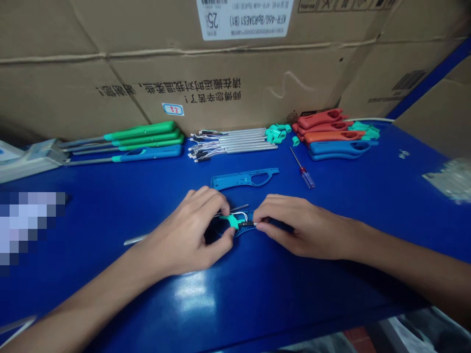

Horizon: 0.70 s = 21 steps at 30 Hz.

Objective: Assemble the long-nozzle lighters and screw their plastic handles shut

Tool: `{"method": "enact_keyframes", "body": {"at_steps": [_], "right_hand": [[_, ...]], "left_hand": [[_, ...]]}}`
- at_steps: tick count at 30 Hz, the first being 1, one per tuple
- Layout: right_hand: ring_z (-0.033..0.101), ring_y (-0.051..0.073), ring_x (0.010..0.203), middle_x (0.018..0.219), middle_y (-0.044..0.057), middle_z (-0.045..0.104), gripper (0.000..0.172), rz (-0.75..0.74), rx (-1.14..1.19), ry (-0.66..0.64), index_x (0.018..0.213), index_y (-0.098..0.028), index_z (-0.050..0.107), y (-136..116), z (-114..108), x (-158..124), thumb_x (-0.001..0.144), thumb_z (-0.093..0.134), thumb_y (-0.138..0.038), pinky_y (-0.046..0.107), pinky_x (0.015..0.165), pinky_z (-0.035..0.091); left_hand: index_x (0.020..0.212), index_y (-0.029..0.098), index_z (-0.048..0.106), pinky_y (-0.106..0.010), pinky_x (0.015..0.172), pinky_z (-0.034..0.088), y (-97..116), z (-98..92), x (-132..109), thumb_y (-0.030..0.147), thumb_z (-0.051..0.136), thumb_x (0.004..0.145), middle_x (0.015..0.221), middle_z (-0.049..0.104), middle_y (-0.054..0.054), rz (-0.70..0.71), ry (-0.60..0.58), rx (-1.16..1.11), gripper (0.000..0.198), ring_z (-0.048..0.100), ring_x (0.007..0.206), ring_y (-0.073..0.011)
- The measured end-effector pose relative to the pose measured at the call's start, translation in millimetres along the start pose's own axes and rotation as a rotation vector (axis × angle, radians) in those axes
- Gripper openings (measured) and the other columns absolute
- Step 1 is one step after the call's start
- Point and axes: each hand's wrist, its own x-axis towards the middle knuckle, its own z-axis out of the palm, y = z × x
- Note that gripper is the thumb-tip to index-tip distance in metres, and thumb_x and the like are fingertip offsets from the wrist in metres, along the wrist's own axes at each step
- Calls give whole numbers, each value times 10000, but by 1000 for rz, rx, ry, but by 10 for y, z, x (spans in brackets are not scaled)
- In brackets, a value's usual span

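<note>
On the blue table (257,294) my left hand (187,230) pinches a blue lighter half-shell with a teal trigger (232,221) and white wires; its metal tube (136,239) sticks out to the left. My right hand (294,225) pinches the small black part and wires at the shell's right end. Both hands are closed on this assembly. A second blue half-shell (245,178) lies just beyond the hands.
At the back lie finished green and blue long lighters (140,139), a bundle of metal tubes with wires (231,143), teal triggers (277,132), red and blue handle shells (331,135) and a small screwdriver (302,169). Cardboard boxes (221,73) wall the back. A plastic bag (451,179) is at the right.
</note>
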Motion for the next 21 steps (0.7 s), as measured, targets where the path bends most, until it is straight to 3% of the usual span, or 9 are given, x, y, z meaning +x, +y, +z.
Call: {"method": "enact_keyframes", "body": {"at_steps": [21], "right_hand": [[527, 154, 864, 920, 46, 624, 131, -39, -26, -24, 996, -109, 622, 31, 18, 2, 1014, 493, -126, 285, 838, 393]], "left_hand": [[1037, 195, 572, -429, 882, 444, -62, -31, -11, 340, 571, 905, 1018, 638, -57, 45, -9, 53, 197, 597, 959, -237]]}}
